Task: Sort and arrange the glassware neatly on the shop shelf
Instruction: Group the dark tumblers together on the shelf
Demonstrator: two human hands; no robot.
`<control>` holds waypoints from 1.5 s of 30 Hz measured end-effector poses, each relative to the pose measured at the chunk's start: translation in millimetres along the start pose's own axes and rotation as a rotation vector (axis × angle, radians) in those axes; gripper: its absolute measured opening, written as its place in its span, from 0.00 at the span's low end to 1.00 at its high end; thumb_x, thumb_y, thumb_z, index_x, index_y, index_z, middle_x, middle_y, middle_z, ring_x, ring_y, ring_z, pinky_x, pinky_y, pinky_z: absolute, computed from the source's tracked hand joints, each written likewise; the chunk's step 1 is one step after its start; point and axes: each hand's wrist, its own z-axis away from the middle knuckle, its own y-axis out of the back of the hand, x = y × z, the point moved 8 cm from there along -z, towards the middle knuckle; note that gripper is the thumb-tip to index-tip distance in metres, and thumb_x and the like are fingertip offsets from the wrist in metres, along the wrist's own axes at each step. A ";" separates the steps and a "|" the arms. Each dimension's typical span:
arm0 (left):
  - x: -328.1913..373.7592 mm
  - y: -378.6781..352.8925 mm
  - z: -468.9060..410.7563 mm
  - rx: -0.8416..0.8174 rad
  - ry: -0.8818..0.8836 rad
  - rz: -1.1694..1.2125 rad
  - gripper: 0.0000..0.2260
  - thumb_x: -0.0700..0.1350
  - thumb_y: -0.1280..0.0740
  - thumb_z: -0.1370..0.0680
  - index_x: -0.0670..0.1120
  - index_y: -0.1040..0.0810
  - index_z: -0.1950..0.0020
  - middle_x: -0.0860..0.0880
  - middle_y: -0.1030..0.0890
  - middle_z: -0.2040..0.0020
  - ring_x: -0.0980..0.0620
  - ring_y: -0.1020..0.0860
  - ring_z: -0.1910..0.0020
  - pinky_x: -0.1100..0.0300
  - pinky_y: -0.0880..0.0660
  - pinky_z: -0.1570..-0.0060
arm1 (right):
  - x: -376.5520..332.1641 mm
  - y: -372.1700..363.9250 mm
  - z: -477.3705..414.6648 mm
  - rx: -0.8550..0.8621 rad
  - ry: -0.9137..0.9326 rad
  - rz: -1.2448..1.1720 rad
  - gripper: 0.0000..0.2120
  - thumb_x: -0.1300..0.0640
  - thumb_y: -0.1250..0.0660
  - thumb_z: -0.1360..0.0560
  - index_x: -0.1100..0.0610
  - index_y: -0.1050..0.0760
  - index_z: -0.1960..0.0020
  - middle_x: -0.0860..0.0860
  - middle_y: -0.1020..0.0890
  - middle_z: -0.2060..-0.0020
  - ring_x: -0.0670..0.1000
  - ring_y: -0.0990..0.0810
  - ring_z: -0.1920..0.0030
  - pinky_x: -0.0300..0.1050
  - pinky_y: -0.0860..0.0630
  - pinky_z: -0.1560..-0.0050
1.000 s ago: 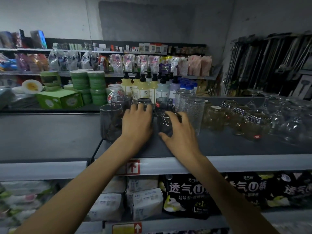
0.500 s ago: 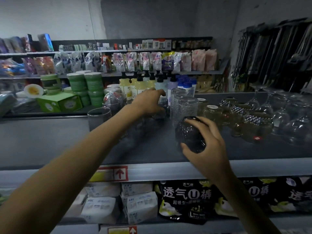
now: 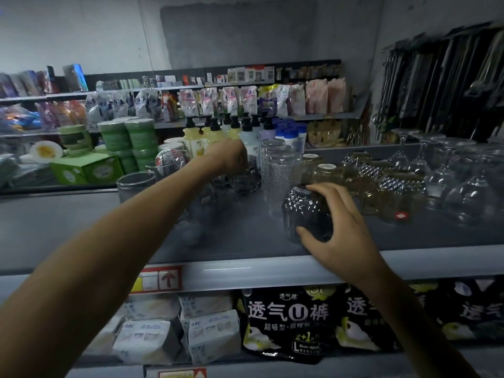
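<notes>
On the grey shop shelf stand many glasses. My right hand grips a dark ribbed glass, upside down, near the shelf's front edge. My left hand reaches far back and curls its fingers over the rim of a small dark glass. Tall clear textured tumblers stand just behind the ribbed glass. Amber upturned glasses and clear stemmed glasses fill the right side. A smoky tumbler stands at the left.
Pump bottles and green tubs sit on the shelf behind. Black packs and white packs fill the shelf below. Dark hanging tools line the right wall. A bare strip of shelf lies between my arms.
My right hand has carried the ribbed glass right and toward the front edge. My left hand has stretched further back onto the small dark glass.
</notes>
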 end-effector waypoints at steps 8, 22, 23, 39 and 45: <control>-6.9 27.9 15.9 0.041 -0.067 0.125 0.07 0.45 0.26 0.22 0.44 0.14 0.45 0.49 0.13 0.48 0.54 0.17 0.55 0.60 0.23 0.54 | -3.2 1.3 8.0 0.084 0.018 0.089 0.34 0.50 0.23 0.28 0.50 0.31 0.26 0.47 0.34 0.29 0.49 0.31 0.30 0.50 0.29 0.28; -4.3 130.6 138.8 0.281 0.057 0.870 0.07 0.46 0.24 0.30 0.48 0.14 0.53 0.48 0.12 0.56 0.46 0.13 0.55 0.52 0.15 0.52 | -18.4 -6.1 7.9 0.240 0.082 0.178 0.28 0.52 0.24 0.27 0.56 0.26 0.30 0.53 0.28 0.31 0.55 0.26 0.32 0.53 0.24 0.34; -0.7 129.1 147.4 0.282 0.068 0.918 0.08 0.47 0.24 0.31 0.48 0.14 0.54 0.48 0.12 0.56 0.43 0.14 0.55 0.51 0.15 0.52 | -23.4 -4.0 7.8 0.263 0.087 0.185 0.27 0.51 0.25 0.26 0.56 0.26 0.30 0.54 0.28 0.32 0.55 0.26 0.32 0.52 0.25 0.33; 37.3 39.6 207.8 0.196 0.249 1.980 0.11 0.41 0.26 0.31 0.40 0.14 0.50 0.39 0.14 0.49 0.44 0.14 0.49 0.52 0.15 0.51 | -98.9 -4.1 -29.0 0.155 0.024 -0.659 0.34 0.52 0.25 0.24 0.42 0.37 0.23 0.36 0.30 0.27 0.38 0.32 0.26 0.44 0.33 0.26; 21.9 31.8 219.6 0.181 0.252 1.904 0.15 0.38 0.27 0.28 0.38 0.19 0.42 0.38 0.16 0.41 0.39 0.17 0.40 0.49 0.19 0.39 | -92.5 -1.0 -51.4 -0.001 -0.059 -0.613 0.35 0.57 0.17 0.33 0.50 0.29 0.31 0.42 0.20 0.39 0.38 0.20 0.40 0.33 0.25 0.37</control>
